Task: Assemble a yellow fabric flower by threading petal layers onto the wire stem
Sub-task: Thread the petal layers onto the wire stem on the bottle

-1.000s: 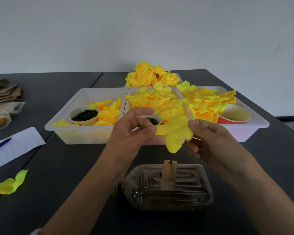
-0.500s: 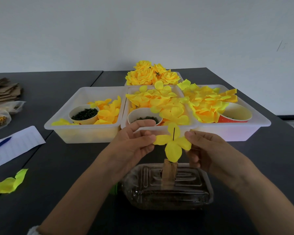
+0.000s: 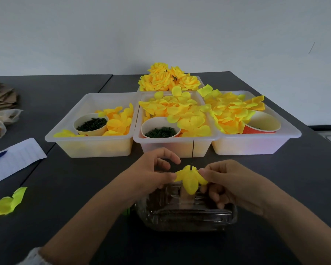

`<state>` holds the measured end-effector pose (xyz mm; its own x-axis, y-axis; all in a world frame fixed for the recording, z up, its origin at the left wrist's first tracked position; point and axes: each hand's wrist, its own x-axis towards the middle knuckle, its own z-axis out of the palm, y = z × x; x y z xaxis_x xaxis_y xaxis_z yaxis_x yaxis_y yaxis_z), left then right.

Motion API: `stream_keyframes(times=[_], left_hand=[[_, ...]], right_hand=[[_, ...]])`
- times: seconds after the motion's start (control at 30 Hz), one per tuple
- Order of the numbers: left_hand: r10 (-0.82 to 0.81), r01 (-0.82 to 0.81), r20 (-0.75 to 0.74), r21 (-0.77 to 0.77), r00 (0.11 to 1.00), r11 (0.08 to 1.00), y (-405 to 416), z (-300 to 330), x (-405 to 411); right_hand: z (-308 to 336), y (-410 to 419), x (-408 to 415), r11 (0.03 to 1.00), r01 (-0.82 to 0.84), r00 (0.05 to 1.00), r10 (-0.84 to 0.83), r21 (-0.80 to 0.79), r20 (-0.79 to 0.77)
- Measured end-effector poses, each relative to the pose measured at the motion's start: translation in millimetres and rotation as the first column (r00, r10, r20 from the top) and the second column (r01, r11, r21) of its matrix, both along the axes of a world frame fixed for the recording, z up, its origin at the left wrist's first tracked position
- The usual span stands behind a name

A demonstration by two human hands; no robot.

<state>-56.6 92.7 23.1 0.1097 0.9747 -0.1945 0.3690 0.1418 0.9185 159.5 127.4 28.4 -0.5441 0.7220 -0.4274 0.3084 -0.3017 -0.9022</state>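
A: So, where is the petal layer (image 3: 190, 178) held at this point?

B: It is pinched from both sides. The left hand (image 3: 151, 175) grips one petal between thumb and forefinger, and the right hand (image 3: 227, 180) grips the opposite petal the same way, so both sets of fingers are closed on the fabric. The wire stem (image 3: 193, 152) is seen rising straight up between the two pinches, through the middle of the layer.

A: And what is found below the fingers?

B: A clear plastic container (image 3: 185, 211) is set on the dark surface (image 3: 65, 197) just beneath them. The stem's lower end is hidden behind the petals, so how it is fixed cannot be told.

A: How should the step be done well?

B: In my judgement, the layer should be drawn down evenly, with equal pull from each pinch, so that the wire is not bent and the centre hole is not torn. The pinches are best kept close to the hole, where the fabric is stiffest. The petals should be kept level, not tilted toward one hand.

A: What is kept beyond the fingers?

B: Three white trays (image 3: 96, 142) of loose yellow petals and cups are placed just past the fingertips, with finished flowers (image 3: 166, 77) farther back. A stray petal (image 3: 6, 203) is left well off to the left.
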Motion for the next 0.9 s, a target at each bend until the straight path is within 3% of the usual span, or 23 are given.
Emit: stream_keyframes(times=[0.07, 0.13, 0.2, 0.27, 0.37, 0.5, 0.67, 0.73, 0.9], left_hand=[[-0.049, 0.055, -0.107, 0.053, 0.993, 0.997, 3, 3, 0], [-0.055, 0.073, -0.184, 0.093, 0.981, 0.993, 3, 7, -1], [-0.043, 0.060, -0.104, 0.160, 0.994, 0.985, 1, 12, 4], [-0.034, 0.024, 0.038, 0.246, 0.999, 0.969, -1, 14, 18], [0.000, -0.039, 0.125, 0.302, 0.992, 0.952, -3, 5, 48], [0.003, -0.031, 0.088, 0.314, 0.996, 0.949, -1, -14, 65], [0.059, -0.049, -0.021, 0.330, 0.998, 0.943, 3, -26, 66], [0.098, -0.079, -0.049, 0.309, 0.994, 0.948, 4, -28, 68], [0.136, -0.117, -0.047, 0.289, 0.990, 0.950, 5, -26, 69]], right_hand=[[7, 4, 1, 0.989, -0.053, 0.981, 0.026, 0.140, 0.190], [20, 14, 3, 0.938, -0.093, 0.918, -0.048, 0.333, 0.394], [34, 32, 3, 0.831, -0.126, 0.843, -0.198, 0.542, 0.500], [45, 52, -6, 0.694, -0.130, 0.827, -0.318, 0.708, 0.463], [55, 83, -40, 0.563, -0.097, 0.898, -0.307, 0.821, 0.316], [44, 116, -93, 0.515, -0.361, 0.879, -0.090, 0.777, 0.468], [15, 145, -138, 0.391, -0.719, 0.632, 0.027, 0.574, 0.774], [11, 153, -147, 0.391, -0.776, 0.560, 0.067, 0.494, 0.826], [4, 170, -161, 0.363, -0.837, 0.490, 0.165, 0.410, 0.856]])
